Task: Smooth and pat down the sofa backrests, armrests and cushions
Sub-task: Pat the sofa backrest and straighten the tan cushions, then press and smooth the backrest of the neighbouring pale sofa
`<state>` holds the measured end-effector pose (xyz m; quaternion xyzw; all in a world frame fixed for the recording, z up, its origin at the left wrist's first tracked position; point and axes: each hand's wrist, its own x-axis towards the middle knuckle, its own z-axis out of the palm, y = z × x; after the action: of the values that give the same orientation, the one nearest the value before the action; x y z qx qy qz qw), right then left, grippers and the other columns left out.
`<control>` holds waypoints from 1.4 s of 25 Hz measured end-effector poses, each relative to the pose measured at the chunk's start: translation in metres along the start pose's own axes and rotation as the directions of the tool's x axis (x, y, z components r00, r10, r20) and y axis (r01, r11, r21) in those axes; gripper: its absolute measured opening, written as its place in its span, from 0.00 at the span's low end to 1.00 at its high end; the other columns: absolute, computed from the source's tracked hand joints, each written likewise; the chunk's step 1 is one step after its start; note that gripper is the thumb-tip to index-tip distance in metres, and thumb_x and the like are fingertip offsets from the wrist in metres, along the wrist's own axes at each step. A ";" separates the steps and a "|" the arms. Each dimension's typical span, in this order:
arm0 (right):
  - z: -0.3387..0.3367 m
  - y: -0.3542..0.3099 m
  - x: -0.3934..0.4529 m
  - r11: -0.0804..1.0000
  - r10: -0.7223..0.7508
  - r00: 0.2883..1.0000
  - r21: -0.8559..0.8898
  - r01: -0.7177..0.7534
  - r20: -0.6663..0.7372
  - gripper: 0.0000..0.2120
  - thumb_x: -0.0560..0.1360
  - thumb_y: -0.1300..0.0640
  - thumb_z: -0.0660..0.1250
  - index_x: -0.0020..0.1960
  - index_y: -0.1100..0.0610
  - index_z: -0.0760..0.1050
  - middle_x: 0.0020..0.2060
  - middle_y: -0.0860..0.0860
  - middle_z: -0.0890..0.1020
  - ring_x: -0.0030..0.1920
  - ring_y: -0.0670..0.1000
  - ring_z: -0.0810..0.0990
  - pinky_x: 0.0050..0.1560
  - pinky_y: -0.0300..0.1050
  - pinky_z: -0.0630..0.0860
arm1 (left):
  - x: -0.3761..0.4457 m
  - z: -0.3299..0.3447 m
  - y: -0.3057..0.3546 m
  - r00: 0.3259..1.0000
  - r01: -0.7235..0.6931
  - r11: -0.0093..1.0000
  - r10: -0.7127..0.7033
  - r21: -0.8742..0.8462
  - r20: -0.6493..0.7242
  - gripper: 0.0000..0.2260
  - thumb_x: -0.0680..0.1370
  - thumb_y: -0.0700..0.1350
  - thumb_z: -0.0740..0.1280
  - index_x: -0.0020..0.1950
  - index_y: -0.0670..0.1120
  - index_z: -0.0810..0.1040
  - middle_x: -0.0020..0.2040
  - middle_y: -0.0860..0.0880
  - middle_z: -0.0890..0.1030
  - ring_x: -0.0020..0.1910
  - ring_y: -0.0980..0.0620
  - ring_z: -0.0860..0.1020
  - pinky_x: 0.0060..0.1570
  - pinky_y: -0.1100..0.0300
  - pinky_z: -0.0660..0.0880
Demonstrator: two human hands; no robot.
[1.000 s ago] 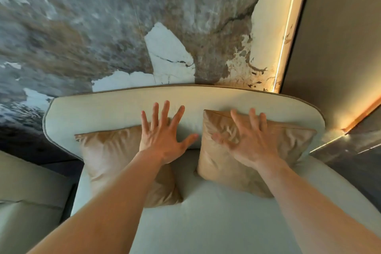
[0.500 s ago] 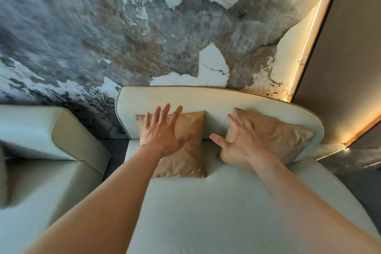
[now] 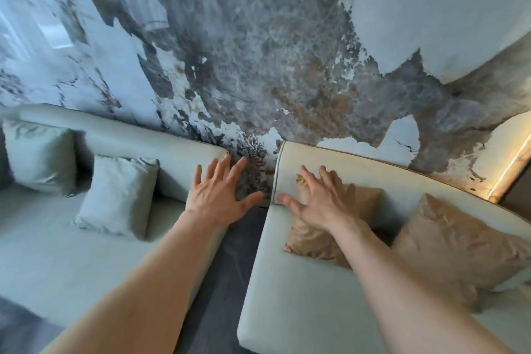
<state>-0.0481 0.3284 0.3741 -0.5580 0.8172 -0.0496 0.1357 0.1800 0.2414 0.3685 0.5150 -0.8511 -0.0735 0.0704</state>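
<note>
Two pale cream sofa sections stand side by side against a marbled wall. The right section [image 3: 290, 296] has a curved backrest [image 3: 359, 169] and two tan cushions, one [image 3: 313, 244] under my right forearm and one [image 3: 459, 241] further right. My right hand [image 3: 319, 201] is spread open over the left tan cushion, near the backrest's left end. My left hand [image 3: 215, 195] is spread open in front of the right end of the left section [image 3: 71, 261], over the gap. Whether either hand touches fabric is unclear. Two pale cushions [image 3: 117, 195] [image 3: 40, 158] lean on the left section's backrest [image 3: 178, 158].
A dark floor strip [image 3: 227, 282] runs between the two sofa sections. The marbled grey and white wall [image 3: 258, 66] rises right behind both backrests. A lit vertical strip [image 3: 511, 167] glows at the far right edge.
The view has swung left, bringing the left sofa section into sight. Both hands have left the middle of the tan cushions and shifted leftward; my left hand is now off the cushion, over the gap.
</note>
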 end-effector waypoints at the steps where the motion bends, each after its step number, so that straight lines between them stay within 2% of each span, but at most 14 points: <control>1: 0.007 -0.033 -0.003 0.999 -0.033 0.999 0.026 0.034 -0.011 0.54 0.63 0.13 0.48 0.83 0.37 0.45 0.85 0.51 0.44 0.84 0.58 0.43 0.78 0.70 0.43 | -0.014 -0.010 -0.030 0.999 0.030 1.000 -0.030 0.002 -0.024 0.44 0.73 0.79 0.48 0.84 0.62 0.44 0.86 0.50 0.48 0.85 0.45 0.46 0.82 0.41 0.42; 4: 0.026 -0.121 -0.009 0.992 -0.124 0.991 0.030 0.126 -0.043 0.53 0.65 0.14 0.51 0.83 0.36 0.46 0.85 0.51 0.44 0.84 0.57 0.41 0.78 0.70 0.41 | -0.050 -0.034 -0.109 0.992 0.102 0.995 -0.102 0.001 -0.076 0.42 0.74 0.79 0.50 0.84 0.62 0.44 0.86 0.50 0.48 0.85 0.45 0.45 0.82 0.42 0.41; 9: 0.053 -0.230 -0.003 0.964 -0.264 0.959 -0.063 0.258 -0.102 0.57 0.61 0.12 0.41 0.84 0.40 0.46 0.85 0.55 0.46 0.83 0.60 0.45 0.79 0.71 0.47 | -0.080 -0.053 -0.201 0.966 0.195 0.980 -0.196 -0.023 -0.168 0.42 0.74 0.78 0.52 0.83 0.63 0.45 0.86 0.50 0.49 0.85 0.45 0.46 0.82 0.42 0.41; 14: 0.091 -0.306 0.029 0.950 -0.308 0.948 -0.081 0.302 -0.084 0.51 0.69 0.16 0.47 0.84 0.42 0.43 0.85 0.57 0.42 0.83 0.61 0.40 0.79 0.71 0.44 | -0.081 -0.047 -0.282 0.950 0.237 0.971 -0.233 -0.006 -0.205 0.42 0.75 0.76 0.54 0.84 0.60 0.48 0.86 0.49 0.50 0.85 0.43 0.48 0.82 0.41 0.41; 20: 0.132 -0.359 0.110 0.972 -0.229 0.969 -0.073 0.223 -0.090 0.50 0.71 0.17 0.48 0.84 0.42 0.43 0.84 0.59 0.42 0.83 0.62 0.41 0.79 0.70 0.44 | -0.001 -0.029 -0.360 0.969 0.162 0.987 -0.155 0.024 -0.191 0.41 0.76 0.75 0.53 0.85 0.59 0.49 0.86 0.48 0.50 0.85 0.43 0.47 0.82 0.42 0.40; 26: 0.171 -0.394 0.189 0.992 -0.119 0.990 -0.045 0.116 -0.075 0.49 0.72 0.19 0.49 0.85 0.43 0.44 0.84 0.59 0.44 0.83 0.62 0.42 0.80 0.69 0.46 | 0.091 0.004 -0.433 0.992 0.073 0.996 -0.068 0.046 -0.111 0.43 0.73 0.78 0.43 0.84 0.61 0.45 0.86 0.50 0.48 0.85 0.45 0.44 0.81 0.44 0.36; 31: 0.212 -0.401 0.252 0.998 -0.014 0.997 -0.065 0.009 -0.082 0.48 0.73 0.21 0.52 0.85 0.44 0.46 0.84 0.59 0.46 0.83 0.62 0.45 0.80 0.68 0.49 | 0.167 0.057 -0.483 0.998 -0.019 1.000 0.019 0.007 -0.052 0.41 0.74 0.77 0.47 0.84 0.60 0.47 0.86 0.50 0.49 0.85 0.45 0.45 0.82 0.45 0.37; 35: 0.267 -0.403 0.309 0.991 0.099 0.987 -0.075 -0.109 -0.123 0.48 0.73 0.22 0.53 0.85 0.46 0.49 0.84 0.60 0.48 0.83 0.63 0.48 0.80 0.68 0.51 | 0.238 0.125 -0.523 0.993 -0.118 0.992 0.117 -0.051 -0.006 0.41 0.75 0.76 0.50 0.85 0.59 0.49 0.86 0.49 0.50 0.85 0.45 0.45 0.81 0.46 0.36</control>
<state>0.2830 -0.0887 0.1612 -0.5158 0.8531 -0.0423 0.0662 0.4992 -0.2033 0.1537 0.4621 -0.8777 -0.0904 0.0892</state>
